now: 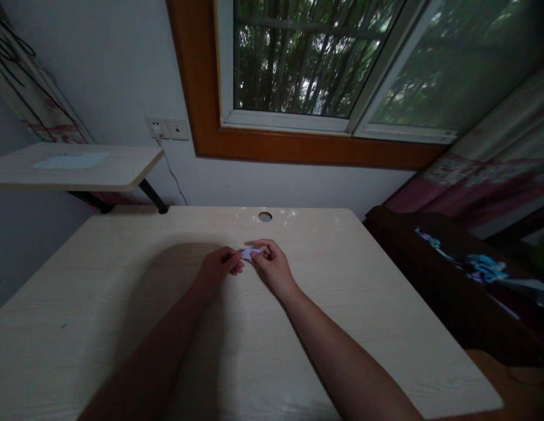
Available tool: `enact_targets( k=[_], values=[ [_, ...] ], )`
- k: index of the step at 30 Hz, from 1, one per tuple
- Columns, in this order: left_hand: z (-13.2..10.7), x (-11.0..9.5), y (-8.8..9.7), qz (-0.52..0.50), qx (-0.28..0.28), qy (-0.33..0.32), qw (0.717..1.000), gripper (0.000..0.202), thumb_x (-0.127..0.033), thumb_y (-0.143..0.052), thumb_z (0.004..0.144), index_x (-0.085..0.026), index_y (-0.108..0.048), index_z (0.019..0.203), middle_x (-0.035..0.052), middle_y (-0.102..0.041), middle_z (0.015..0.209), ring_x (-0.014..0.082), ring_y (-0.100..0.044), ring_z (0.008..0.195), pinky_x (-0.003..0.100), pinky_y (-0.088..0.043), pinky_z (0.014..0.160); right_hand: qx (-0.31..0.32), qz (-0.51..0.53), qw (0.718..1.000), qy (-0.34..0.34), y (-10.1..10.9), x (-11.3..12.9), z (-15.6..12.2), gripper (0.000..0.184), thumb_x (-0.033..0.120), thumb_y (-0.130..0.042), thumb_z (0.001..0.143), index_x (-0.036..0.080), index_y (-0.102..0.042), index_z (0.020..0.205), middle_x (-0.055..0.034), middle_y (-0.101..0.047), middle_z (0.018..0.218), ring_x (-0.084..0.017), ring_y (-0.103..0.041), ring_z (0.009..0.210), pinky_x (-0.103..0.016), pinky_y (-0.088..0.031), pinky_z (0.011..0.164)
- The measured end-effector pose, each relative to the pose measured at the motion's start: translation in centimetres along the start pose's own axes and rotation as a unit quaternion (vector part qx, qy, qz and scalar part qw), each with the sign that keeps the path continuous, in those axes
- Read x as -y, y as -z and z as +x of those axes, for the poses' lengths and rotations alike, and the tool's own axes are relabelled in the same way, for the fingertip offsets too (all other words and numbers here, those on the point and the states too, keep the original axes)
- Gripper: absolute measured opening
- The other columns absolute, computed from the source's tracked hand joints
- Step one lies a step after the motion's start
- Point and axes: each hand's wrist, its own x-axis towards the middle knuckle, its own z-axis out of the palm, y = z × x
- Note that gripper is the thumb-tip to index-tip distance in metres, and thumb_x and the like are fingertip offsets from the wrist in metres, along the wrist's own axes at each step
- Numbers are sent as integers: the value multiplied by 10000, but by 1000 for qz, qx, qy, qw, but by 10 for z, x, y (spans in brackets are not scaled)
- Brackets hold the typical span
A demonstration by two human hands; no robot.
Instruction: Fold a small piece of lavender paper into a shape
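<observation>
A small piece of pale purple paper, seemingly folded, is held between both hands above the desk. My left hand pinches its left end between thumb and forefinger, the other fingers curled below. On the other side my right hand grips the right end with the thumb on top. Fingertips cover both ends of the paper, so its full shape is hidden.
A raised shelf with a paper sheet stands at the back left. Behind the hands is a round cable hole. A dark cabinet bearing blue and white folded pieces sits right of the desk, below a window.
</observation>
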Motion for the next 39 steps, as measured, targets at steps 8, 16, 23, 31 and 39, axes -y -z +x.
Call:
enact_targets(
  k=[8,16,23,31,39],
  values=[
    [0,2,1,-30,10,-6,999,294,-436,-595,873,-157,-664,814,45,-713,706,132,-652,574,246,-546,556,-7,33,999,-7,-1,1,1,275,289,-758,740,233,-644,983,39,-637,717,-136,-610,665,-278,-523,663],
    [2,4,1,-58,8,-14,998,352,-495,-569,882,-155,-614,799,19,-662,690,121,-618,532,260,-544,538,-3,66,998,-15,-4,9,1,245,271,-765,734,226,-658,950,45,-652,672,-130,-657,640,-273,-532,671],
    [2,3,4,-100,-54,-11,994,286,-444,-620,858,-159,-621,839,13,-660,717,123,-609,585,254,-520,577,44,27,999,-16,-3,10,-1,308,264,-717,775,230,-646,1073,19,-697,739,-156,-703,715,-302,-548,748],
    [3,-2,6,-85,-108,-32,990,275,-431,-618,852,-163,-650,798,-9,-592,637,120,-535,587,244,-432,588,135,-75,987,-37,-6,14,-8,201,305,-679,819,194,-676,987,-58,-771,848,-193,-729,814,-338,-546,816],
    [2,-3,5,-3,-54,-75,996,201,-370,-691,780,-173,-656,758,-11,-598,669,130,-547,643,247,-438,636,103,28,992,-72,-4,6,-3,208,327,-732,775,200,-654,920,-36,-758,796,-179,-721,753,-353,-552,832]
  ],
)
